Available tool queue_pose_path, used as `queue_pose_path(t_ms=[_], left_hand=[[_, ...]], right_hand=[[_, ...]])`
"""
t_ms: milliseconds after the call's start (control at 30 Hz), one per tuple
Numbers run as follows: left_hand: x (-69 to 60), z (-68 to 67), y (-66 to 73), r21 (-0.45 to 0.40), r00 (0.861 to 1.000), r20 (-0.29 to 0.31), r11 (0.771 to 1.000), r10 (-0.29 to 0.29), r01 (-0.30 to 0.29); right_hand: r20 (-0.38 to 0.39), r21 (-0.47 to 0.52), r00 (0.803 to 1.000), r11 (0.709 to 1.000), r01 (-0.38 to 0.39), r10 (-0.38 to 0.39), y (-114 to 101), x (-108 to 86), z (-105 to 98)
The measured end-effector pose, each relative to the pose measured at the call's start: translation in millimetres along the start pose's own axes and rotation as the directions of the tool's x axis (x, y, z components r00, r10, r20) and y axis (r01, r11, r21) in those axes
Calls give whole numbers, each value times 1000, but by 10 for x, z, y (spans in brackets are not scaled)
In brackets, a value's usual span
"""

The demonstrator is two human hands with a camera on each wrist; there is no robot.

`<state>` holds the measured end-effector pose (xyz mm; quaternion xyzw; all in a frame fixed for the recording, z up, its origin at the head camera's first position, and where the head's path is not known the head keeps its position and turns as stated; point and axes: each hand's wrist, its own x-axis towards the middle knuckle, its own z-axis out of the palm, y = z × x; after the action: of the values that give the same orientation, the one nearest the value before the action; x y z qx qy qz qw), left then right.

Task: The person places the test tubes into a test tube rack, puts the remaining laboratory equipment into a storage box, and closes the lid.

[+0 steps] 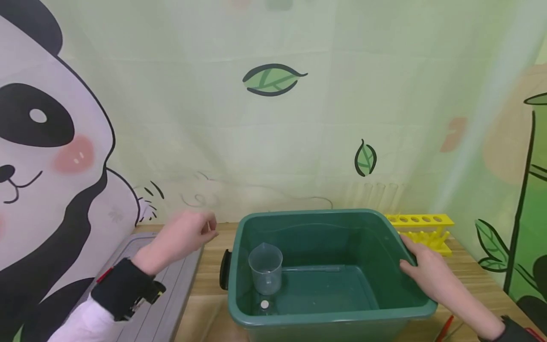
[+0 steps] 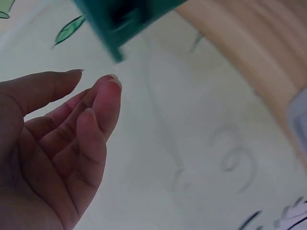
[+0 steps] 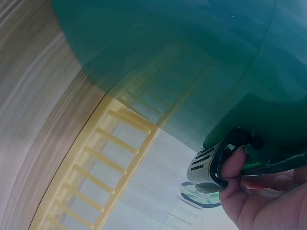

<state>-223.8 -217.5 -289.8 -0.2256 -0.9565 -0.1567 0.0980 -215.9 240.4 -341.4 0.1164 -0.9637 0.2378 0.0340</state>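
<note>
Gripping with my right hand (image 1: 432,271) one green bin (image 1: 333,317) containing one beaker (image 1: 266,273) and one white-capped bottle (image 1: 265,307), I am hovering my left hand (image 1: 183,235) alongside, empty and loosely curled.

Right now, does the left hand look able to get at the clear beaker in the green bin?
Probably yes: the left hand holds nothing, the green bin is open on top, and nothing covers the clear beaker. The bin's left rim lies between them, so it would likely reach over.
</note>
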Motion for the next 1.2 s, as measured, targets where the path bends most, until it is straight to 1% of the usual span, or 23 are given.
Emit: queue_pose_path(t_ms=[67,133,233,267,333,467,533,567,600,633,700,733,767,800,833,900,933,967,1033,1067,1100,1133,1200], left_hand=[[-156,138,-79,-31,996,44,997,-76,77],[-300,286,-132,-71,985,93,986,-147,154],[-487,515,-200,-114,966,147,967,-211,229],[-541,587,-223,-117,962,157,963,-224,243],[-638,710,-264,-139,954,194,957,-228,256],[-760,898,-282,-139,945,239,955,-224,262],[-791,976,-257,-138,926,281,944,-252,298],[-804,1014,-238,-133,906,312,932,-284,338],[-819,1050,-216,-138,881,350,913,-319,385],[-832,1087,-194,-140,849,386,887,-361,441],[-861,1163,-154,-145,789,445,835,-424,531],[-877,1197,-135,-145,763,465,812,-449,566],[-887,1228,-122,-149,742,481,790,-468,595],[-897,1260,-110,-148,730,490,779,-477,609],[-904,1290,-104,-142,722,495,775,-483,616],[-915,1338,-98,-114,718,501,785,-483,609],[-920,1358,-99,-97,723,501,799,-475,593],[-925,1377,-102,-83,730,500,813,-466,576],[-938,1413,-111,-54,754,483,845,-445,532],[-940,1426,-117,-42,764,475,856,-437,516],[-940,1443,-123,-34,769,473,863,-430,504],[-939,1456,-128,-29,770,472,866,-429,500],[-925,1478,-138,-21,755,484,857,-442,514]], right_hand=[[4,6,1000,1000,3,-3,-2,4,1],[4,9,1000,1000,4,-4,-5,2,1],[6,10,1000,1000,-1,1,-4,0,0],[9,9,1000,1000,-5,5,-4,-1,-2],[13,10,1000,1000,-7,7,-2,1,-5],[9,10,1000,1000,-5,5,2,-2,-10],[4,7,1000,1000,-2,2,6,-3,-12],[0,4,1000,1000,-1,1,6,-3,-12],[-1,4,1000,1000,-1,1,6,-2,-12],[-1,1,1000,1000,-1,1,6,-1,-12],[0,0,1000,1000,-3,3,5,2,-12],[1,3,1000,1000,-6,6,3,1,-10],[0,4,1000,1000,-6,6,2,0,-10],[1,6,1000,1000,-7,7,1,-1,-9],[1,5,1000,1000,-8,8,-1,1,-10],[0,5,1000,1000,-9,9,-6,1,-9],[2,7,1000,1000,-11,11,-8,2,-9],[1,5,1000,1000,-10,10,-9,3,-9],[7,9,1000,1000,-11,11,-10,5,-7],[11,10,1000,1000,-12,12,-11,6,-7],[12,9,1000,1000,-13,13,-10,7,-7],[15,10,1000,1000,-15,15,-8,7,-8],[21,9,1000,1000,-19,19,-6,9,-11]])
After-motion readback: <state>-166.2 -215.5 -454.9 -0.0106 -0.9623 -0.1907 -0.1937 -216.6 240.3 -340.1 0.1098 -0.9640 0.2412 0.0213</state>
